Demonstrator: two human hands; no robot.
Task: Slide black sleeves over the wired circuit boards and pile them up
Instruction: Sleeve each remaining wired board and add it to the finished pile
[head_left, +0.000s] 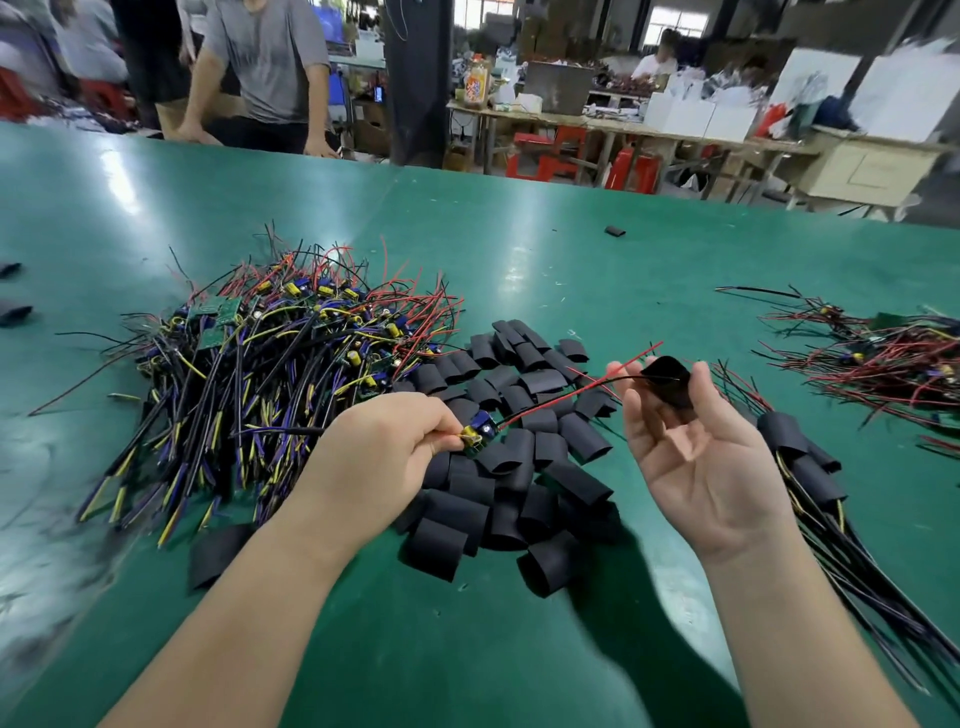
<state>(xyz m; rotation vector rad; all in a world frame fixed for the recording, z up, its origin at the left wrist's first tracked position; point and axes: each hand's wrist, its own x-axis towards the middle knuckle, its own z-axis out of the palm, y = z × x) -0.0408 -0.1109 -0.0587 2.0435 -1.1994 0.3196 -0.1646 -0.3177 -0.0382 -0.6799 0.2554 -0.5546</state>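
The left hand (384, 457) has its grip pinched tight on a little board (477, 434) above the green desk (597, 270), and its red and black wires (563, 394) reach up to a black sleeve (670, 384) that the right hand (696, 457) holds in its fingertips, palm up. Right under both hands lies a heap of loose sleeves (519, 483). A big heap of bare boards (280, 353) sits to the left, and sleeved boards (800, 457) lie beside the right hand, with a second tangle (883, 358) farther right.

hands (379, 462) (696, 457) 2 | held board (479, 434) 1 | held sleeve (670, 387) 1 | board heaps (291, 353) (883, 358) (800, 452) 3 | loose sleeves (519, 467) ~50?
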